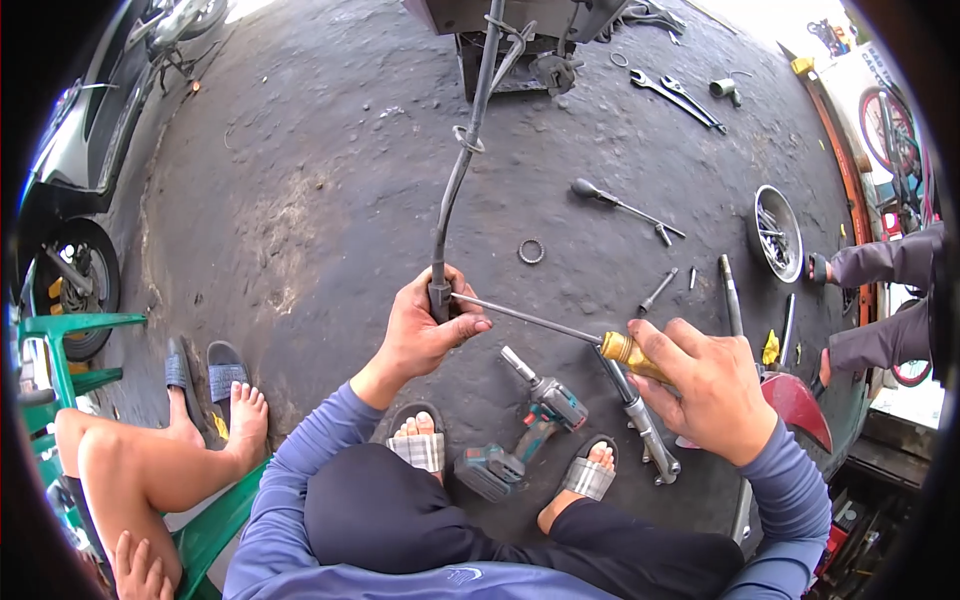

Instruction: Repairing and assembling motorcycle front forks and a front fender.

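Fingers of the left hand (424,338) hug the black, bent tube (458,175); right hand (702,385) grips the yellow-handled steel screwdriver (617,348), aimed at ten o'clock. Gentle, straight pushing seems best.

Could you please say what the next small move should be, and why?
Perhaps turn the yellow-handled screwdriver gently: the right hand grips it, its far end appears to meet the dark fitting, and the left hand holds that fitting.

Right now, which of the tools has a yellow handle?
The screwdriver, gripped in the right hand. The power tool is teal and dark grey, and the two wrenches at the upper right are plain grey.
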The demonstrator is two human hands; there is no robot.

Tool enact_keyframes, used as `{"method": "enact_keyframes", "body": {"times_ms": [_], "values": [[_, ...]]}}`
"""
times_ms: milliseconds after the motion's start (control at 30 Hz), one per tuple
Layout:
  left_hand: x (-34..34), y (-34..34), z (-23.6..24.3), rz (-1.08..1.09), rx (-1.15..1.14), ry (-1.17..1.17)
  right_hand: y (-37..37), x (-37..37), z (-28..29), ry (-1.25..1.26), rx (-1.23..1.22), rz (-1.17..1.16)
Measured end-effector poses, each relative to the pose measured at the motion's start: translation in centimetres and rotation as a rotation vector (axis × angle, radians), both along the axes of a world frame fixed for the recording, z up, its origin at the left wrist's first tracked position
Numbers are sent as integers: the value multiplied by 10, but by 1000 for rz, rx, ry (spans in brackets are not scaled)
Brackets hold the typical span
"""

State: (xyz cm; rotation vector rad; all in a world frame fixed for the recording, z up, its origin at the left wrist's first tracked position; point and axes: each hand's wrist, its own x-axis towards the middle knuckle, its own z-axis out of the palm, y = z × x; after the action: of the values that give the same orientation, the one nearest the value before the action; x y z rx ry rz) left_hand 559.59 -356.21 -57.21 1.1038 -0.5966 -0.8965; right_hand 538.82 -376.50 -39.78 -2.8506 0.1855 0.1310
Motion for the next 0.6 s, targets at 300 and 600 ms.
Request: {"method": "enact_keyframes", "body": {"times_ms": [300,600], "values": [[11,7,14,-61,216,-269,-7,13,18,47,-29,106],[28,12,28,-110,347,-485,-15,40,40,64,-182,199]]}}
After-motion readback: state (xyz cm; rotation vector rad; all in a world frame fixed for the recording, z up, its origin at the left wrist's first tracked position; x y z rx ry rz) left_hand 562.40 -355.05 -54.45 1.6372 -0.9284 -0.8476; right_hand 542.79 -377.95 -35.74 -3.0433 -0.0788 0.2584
